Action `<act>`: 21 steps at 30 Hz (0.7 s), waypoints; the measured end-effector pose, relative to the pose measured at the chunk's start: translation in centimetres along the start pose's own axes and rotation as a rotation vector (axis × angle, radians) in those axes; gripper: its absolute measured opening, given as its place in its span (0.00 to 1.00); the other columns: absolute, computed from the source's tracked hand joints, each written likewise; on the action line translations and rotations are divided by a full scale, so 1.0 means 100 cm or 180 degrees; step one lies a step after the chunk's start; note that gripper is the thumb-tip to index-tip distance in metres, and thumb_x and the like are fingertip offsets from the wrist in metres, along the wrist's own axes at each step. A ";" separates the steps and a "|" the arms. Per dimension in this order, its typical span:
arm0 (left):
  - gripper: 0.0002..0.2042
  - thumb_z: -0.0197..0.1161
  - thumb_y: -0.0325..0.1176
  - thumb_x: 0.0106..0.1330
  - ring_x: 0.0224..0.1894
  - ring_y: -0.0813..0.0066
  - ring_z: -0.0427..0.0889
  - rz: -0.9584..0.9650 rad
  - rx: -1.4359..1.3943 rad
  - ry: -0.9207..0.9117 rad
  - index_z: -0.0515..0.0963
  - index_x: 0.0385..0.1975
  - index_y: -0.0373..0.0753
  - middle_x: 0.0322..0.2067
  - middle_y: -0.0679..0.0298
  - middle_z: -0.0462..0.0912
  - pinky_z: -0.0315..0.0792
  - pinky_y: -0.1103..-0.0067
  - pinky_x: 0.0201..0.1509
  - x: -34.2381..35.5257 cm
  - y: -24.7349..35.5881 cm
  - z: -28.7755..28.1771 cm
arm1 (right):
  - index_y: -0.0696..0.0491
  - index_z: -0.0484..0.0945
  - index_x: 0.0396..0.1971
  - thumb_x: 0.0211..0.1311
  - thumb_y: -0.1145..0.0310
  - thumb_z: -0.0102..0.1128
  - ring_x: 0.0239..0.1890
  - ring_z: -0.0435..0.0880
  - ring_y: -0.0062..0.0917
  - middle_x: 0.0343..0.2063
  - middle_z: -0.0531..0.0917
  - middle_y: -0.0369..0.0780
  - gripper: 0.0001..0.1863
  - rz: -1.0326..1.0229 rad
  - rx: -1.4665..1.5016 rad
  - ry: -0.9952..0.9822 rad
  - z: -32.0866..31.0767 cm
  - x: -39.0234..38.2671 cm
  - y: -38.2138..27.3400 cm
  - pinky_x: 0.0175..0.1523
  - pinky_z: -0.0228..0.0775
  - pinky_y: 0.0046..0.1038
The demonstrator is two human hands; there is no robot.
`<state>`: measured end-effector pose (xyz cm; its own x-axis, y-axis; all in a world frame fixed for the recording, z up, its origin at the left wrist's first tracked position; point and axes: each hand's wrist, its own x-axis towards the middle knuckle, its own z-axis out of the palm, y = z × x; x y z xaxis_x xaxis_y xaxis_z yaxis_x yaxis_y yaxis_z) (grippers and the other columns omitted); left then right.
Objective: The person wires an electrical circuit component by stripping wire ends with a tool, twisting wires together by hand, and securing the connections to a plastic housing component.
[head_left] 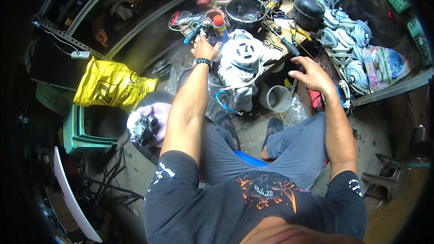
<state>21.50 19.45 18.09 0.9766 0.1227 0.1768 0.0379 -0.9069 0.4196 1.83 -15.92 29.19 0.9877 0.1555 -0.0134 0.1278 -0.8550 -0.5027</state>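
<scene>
Green plastic furniture (pixel 71 131) stands left on a stained grey floor (pixel 368 129).

Yellow sack (pixel 110 86) on the left carried a big dark emblem with smaller dark lettering around it, partly lost in the folds. Person's black T-shirt (pixel 217 203) had short pale lettering in the middle of an orange chest graphic, plus white print on both sleeves, too creased to make out. Plastic bag (pixel 386 68) on the right bore reddish block letters down its left side, broken up by wrinkles, and the red-capped spray can (pixel 220 29) had a blue-and-yellow label, print too small to read.
</scene>
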 end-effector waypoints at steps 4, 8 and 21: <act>0.23 0.69 0.42 0.60 0.50 0.46 0.82 -0.0137 -0.0371 0.0483 0.74 0.50 0.35 0.47 0.48 0.84 0.74 0.61 0.55 0.011 -0.020 0.002 | 0.55 0.77 0.53 0.61 0.53 0.66 0.54 0.80 0.43 0.49 0.82 0.50 0.26 -0.0530 0.0591 -0.0044 0.039 0.010 -0.045 0.58 0.71 0.38; 0.17 0.69 0.37 0.62 0.40 0.55 0.87 -0.0621 -0.0973 0.0598 0.77 0.46 0.35 0.36 0.51 0.87 0.79 0.65 0.45 0.012 -0.038 -0.030 | 0.57 0.81 0.47 0.62 0.63 0.66 0.45 0.84 0.34 0.41 0.84 0.44 0.17 -0.0744 0.0901 0.0464 0.087 0.018 -0.051 0.51 0.74 0.33; 0.14 0.66 0.30 0.68 0.34 0.69 0.87 -0.0596 -0.4772 -0.0388 0.75 0.47 0.29 0.35 0.57 0.83 0.84 0.80 0.37 -0.134 0.013 -0.153 | 0.56 0.69 0.62 0.67 0.61 0.66 0.50 0.81 0.24 0.53 0.79 0.40 0.29 -0.0797 0.3408 -0.0265 0.105 0.015 -0.147 0.57 0.73 0.27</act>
<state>5.18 22.82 29.90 0.9962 0.0850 -0.0213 -0.0111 0.3632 0.9317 0.47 2.09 27.54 0.9304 0.3319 0.1554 0.1399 0.0703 -0.9877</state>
